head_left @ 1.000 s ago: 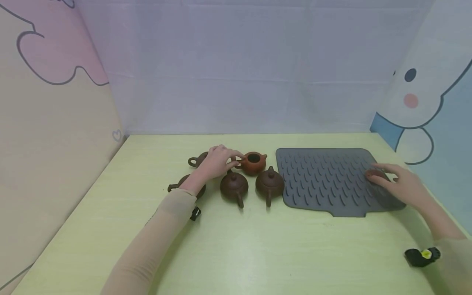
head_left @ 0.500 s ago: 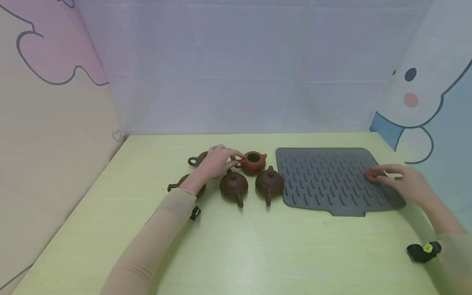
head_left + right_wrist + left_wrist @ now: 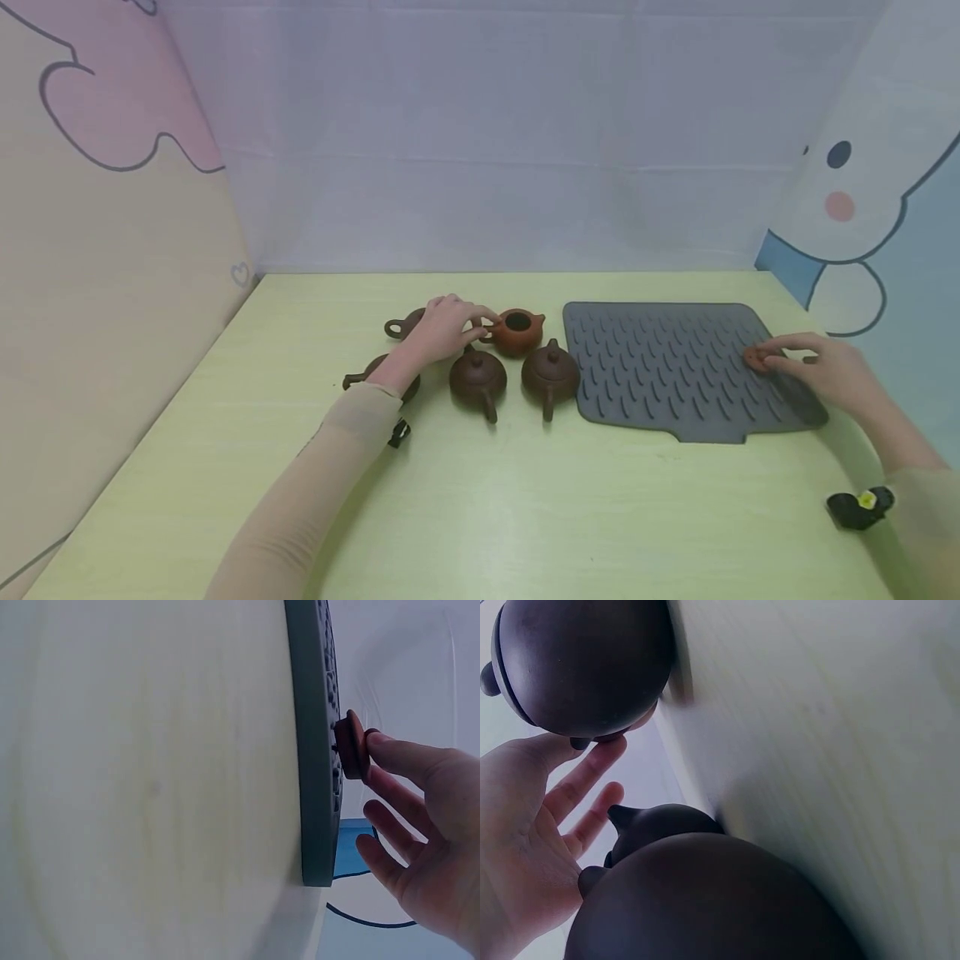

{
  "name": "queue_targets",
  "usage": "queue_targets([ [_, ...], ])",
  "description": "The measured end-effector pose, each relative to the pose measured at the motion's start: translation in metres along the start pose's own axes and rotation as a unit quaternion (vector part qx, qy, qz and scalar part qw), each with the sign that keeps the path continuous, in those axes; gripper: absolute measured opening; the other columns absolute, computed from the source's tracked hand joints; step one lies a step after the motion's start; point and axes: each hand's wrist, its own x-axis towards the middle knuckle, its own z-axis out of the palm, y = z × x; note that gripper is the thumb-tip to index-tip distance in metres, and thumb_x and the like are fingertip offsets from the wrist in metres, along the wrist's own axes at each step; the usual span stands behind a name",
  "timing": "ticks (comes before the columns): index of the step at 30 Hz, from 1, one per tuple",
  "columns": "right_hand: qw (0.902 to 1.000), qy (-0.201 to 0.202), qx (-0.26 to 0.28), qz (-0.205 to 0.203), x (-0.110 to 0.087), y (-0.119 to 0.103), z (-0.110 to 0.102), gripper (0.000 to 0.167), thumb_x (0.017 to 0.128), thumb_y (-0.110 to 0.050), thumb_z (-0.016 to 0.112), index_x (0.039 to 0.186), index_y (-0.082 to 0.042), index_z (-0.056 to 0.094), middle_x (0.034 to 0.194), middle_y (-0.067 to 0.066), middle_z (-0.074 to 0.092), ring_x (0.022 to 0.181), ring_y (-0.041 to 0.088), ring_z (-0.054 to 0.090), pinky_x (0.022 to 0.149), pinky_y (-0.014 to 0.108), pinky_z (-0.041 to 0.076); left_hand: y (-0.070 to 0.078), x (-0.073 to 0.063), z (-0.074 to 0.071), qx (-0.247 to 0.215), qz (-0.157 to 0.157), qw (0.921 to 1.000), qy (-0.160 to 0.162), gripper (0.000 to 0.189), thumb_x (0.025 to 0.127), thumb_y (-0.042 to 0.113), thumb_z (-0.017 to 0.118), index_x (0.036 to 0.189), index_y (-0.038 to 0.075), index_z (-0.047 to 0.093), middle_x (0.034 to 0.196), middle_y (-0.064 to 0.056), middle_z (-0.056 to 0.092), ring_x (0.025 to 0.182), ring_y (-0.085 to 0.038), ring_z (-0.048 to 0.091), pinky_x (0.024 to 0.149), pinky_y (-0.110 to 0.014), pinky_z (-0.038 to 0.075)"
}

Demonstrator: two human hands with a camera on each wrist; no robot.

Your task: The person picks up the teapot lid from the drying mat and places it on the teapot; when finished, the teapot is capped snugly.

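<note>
My left hand (image 3: pixel 446 325) pinches the handle of a reddish-brown teapot (image 3: pixel 517 333), whose top opening shows without a lid. In the left wrist view, dark teapots partly cover the left fingers (image 3: pixel 585 780). Over the right part of a grey ridged mat (image 3: pixel 660 367), my right hand (image 3: pixel 825 371) pinches a small reddish-brown teapot lid (image 3: pixel 754 359) by its knob. The right wrist view shows this lid (image 3: pixel 351 746) knob toward the hand, its underside at the mat's surface (image 3: pixel 311 750). Whether it fully rests there I cannot tell.
Two dark brown lidded teapots, one in the middle (image 3: pixel 477 379) and one by the mat's left edge (image 3: pixel 550 375), stand before the reddish one. Two more dark teapots, a nearer (image 3: pixel 382 371) and a farther (image 3: pixel 405 323), are partly behind the left arm. Walls border the table (image 3: pixel 480 517).
The lid in my right hand has tipped flatter and shifted slightly left, and its top now shows. My left hand has stayed at the reddish-brown teapot's handle.
</note>
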Motion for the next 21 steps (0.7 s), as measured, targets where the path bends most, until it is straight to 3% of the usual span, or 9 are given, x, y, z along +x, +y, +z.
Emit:
queue_targets([
  [8, 0.9998, 0.018, -0.007, 0.005, 0.005, -0.017, 0.003, 0.039, 0.096, -0.034, 0.065, 0.116, -0.002, 0.069, 0.128, 0.034, 0.058, 0.118, 0.052, 0.05, 0.09, 0.068, 0.042, 0.002, 0.002, 0.0, -0.014, -0.004, 0.9999, -0.009, 0.028, 0.098, 0.022, 0.062, 0.125, 0.03, 0.067, 0.101, 0.003, 0.075, 0.107, -0.024, 0.056, 0.107, -0.058, 0.036],
  [14, 0.998, 0.043, 0.047, 0.002, 0.011, -0.04, 0.014, 0.037, 0.094, -0.032, 0.067, 0.114, -0.001, 0.07, 0.122, 0.03, 0.064, 0.118, 0.049, 0.052, 0.09, 0.067, 0.041, 0.002, 0.002, -0.001, -0.018, -0.009, 0.9997, -0.013, 0.029, 0.098, 0.022, 0.062, 0.126, 0.03, 0.067, 0.101, 0.003, 0.074, 0.107, -0.025, 0.056, 0.107, -0.058, 0.036],
  [21, 0.9937, 0.034, 0.106, 0.006, 0.023, -0.079, 0.024, 0.041, 0.096, -0.036, 0.064, 0.119, -0.001, 0.068, 0.129, 0.027, 0.06, 0.124, 0.047, 0.051, 0.096, 0.068, 0.042, 0.002, 0.001, -0.001, -0.017, -0.009, 0.9997, -0.014, 0.029, 0.098, 0.022, 0.062, 0.126, 0.03, 0.067, 0.099, 0.004, 0.074, 0.105, -0.024, 0.056, 0.107, -0.059, 0.036],
])
